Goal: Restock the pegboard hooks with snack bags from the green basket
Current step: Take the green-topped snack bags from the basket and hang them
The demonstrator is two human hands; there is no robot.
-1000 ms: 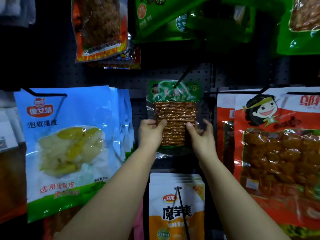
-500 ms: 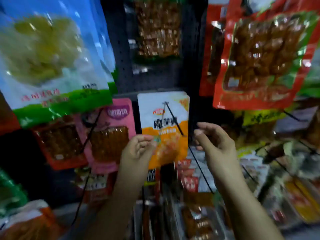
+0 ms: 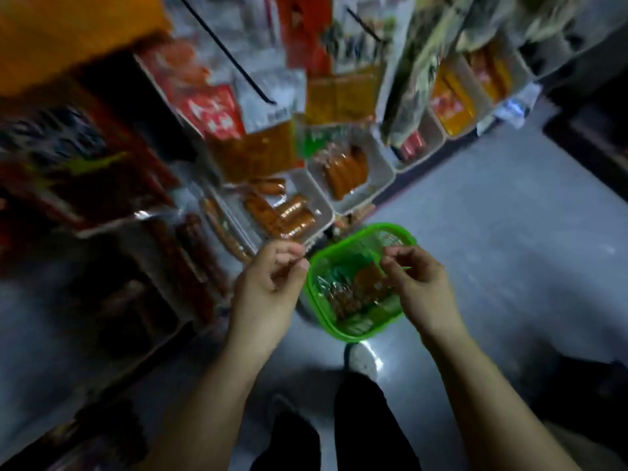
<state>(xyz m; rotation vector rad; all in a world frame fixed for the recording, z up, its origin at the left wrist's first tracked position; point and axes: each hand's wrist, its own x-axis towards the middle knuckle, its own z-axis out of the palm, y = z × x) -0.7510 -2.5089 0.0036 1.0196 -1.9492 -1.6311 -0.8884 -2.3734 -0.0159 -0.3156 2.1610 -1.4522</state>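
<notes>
The green basket [image 3: 390,329] sits on the grey floor below me, with several snack bags [image 3: 350,294] of brown sticks and green packaging inside. My left hand [image 3: 268,287] hovers just left of the basket, fingers loosely curled and holding nothing. My right hand [image 3: 418,283] hangs over the basket's right side, fingers loosely curled and empty. A black pegboard hook [image 3: 231,57] juts out above, with red and orange snack bags [image 3: 210,110] hanging near it. The picture is blurred by motion.
White bins [image 3: 380,168] of orange-brown packaged snacks line the shelf base left of and beyond the basket. Dark packets [image 3: 190,263] fill the lower left. My white shoe [image 3: 363,360] and dark trouser legs stand just before the basket. Grey floor [image 3: 509,232] spreads to the right.
My view has swung down from the pegboard to the floor. Both hands let go of the hung stick-snack bag and dropped to the green basket, empty.
</notes>
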